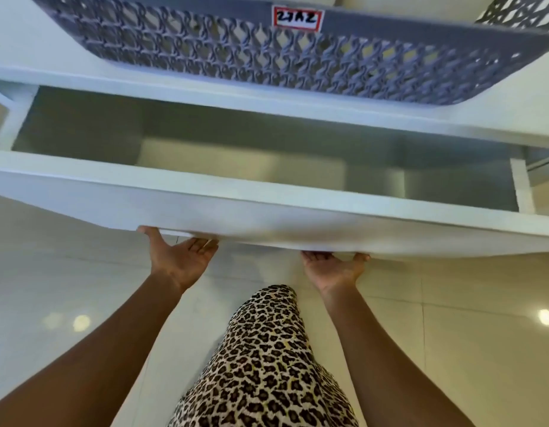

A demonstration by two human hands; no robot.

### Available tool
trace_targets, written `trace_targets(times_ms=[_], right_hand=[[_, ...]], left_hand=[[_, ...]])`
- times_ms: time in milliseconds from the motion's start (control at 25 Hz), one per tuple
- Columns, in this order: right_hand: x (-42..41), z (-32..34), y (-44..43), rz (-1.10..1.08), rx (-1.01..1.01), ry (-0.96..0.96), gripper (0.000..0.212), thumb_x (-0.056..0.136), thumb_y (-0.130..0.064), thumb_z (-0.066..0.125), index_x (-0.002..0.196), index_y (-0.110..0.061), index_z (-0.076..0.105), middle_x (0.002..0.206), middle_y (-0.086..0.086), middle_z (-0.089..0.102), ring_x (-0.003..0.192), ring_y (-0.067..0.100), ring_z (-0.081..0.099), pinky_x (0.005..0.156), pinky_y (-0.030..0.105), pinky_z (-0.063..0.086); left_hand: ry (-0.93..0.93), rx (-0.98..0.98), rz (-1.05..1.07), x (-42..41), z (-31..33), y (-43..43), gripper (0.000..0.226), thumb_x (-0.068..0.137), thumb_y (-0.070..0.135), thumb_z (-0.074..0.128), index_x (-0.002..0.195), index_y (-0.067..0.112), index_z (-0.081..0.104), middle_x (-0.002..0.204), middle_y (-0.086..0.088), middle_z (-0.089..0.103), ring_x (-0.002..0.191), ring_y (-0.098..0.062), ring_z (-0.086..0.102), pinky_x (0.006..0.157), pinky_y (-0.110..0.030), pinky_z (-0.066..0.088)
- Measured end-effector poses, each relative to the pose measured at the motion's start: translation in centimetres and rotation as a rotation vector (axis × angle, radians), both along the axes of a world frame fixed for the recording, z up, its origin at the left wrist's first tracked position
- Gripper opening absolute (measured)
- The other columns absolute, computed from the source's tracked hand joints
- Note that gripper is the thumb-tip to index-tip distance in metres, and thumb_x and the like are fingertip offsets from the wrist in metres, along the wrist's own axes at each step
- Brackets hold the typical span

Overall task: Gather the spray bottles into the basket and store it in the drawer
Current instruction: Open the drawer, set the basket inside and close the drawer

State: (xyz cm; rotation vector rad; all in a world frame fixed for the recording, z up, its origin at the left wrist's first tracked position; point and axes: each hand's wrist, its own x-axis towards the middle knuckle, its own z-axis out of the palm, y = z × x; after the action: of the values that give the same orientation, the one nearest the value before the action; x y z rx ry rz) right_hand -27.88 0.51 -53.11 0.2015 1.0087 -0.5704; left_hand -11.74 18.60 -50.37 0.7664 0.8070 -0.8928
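Your left hand [177,257] and right hand [332,269] each grip the lower edge of the drawer [267,211] front, palms up. The basket [205,57] sits on the desk [26,50] at the top of the frame, directly above the open drawer. Its long axis runs left to right, parallel to the drawer, and it looks about equally far from both hands.

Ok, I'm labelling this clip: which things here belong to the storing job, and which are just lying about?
Job: labelled grey basket; open drawer; left hand and right hand gripping its front edge.
Lying about: second basket, top right; tiled floor.
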Motion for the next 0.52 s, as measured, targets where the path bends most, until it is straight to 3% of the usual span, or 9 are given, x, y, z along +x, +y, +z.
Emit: trace_targets(times_ms=[160,400,440,520], right_hand=[[-1.8,2.3,0.5,0.182,-0.062,0.182,0.08,0.09,-0.062,0.021,0.142,-0.001,0.022,0.148,0.021,0.031,0.136,0.033,0.031,0.117,0.041,0.018],[-4.2,10.3,4.9,0.383,-0.114,0.266,0.058,0.095,-0.045,0.033,0.132,-0.001,0.039,0.139,0.021,0.044,0.126,0.033,0.045,0.108,0.04,0.032],[-4.4,12.3,6.2,0.5,-0.177,0.325,0.05,0.095,-0.039,0.038,0.128,-0.002,0.043,0.135,0.019,0.049,0.123,0.033,0.048,0.106,0.041,0.036],[-4.6,17.0,8.7,0.805,-0.58,0.522,0.031,0.093,-0.027,0.049,0.121,-0.012,0.05,0.126,0.009,0.054,0.119,0.027,0.051,0.104,0.036,0.041]], left_hand=[[-0.038,0.082,-0.1,0.0,2.0,1.1,0.095,0.083,0.069,0.025,0.14,-0.007,0.015,0.148,-0.021,0.029,0.133,-0.035,0.035,0.115,-0.042,0.023],[-0.105,0.143,-0.206,-3.5,10.6,2.8,0.068,0.092,0.055,0.022,0.133,0.003,0.038,0.14,-0.017,0.044,0.124,-0.033,0.046,0.11,-0.042,0.031],[-0.209,0.252,-0.269,-4.7,12.4,2.9,0.06,0.093,0.052,0.028,0.129,0.006,0.042,0.138,-0.017,0.046,0.119,-0.031,0.05,0.108,-0.041,0.034],[-0.686,0.645,-0.397,-7.3,16.3,3.2,0.039,0.092,0.036,0.045,0.123,0.012,0.045,0.135,-0.017,0.048,0.11,-0.025,0.053,0.1,-0.038,0.042]])
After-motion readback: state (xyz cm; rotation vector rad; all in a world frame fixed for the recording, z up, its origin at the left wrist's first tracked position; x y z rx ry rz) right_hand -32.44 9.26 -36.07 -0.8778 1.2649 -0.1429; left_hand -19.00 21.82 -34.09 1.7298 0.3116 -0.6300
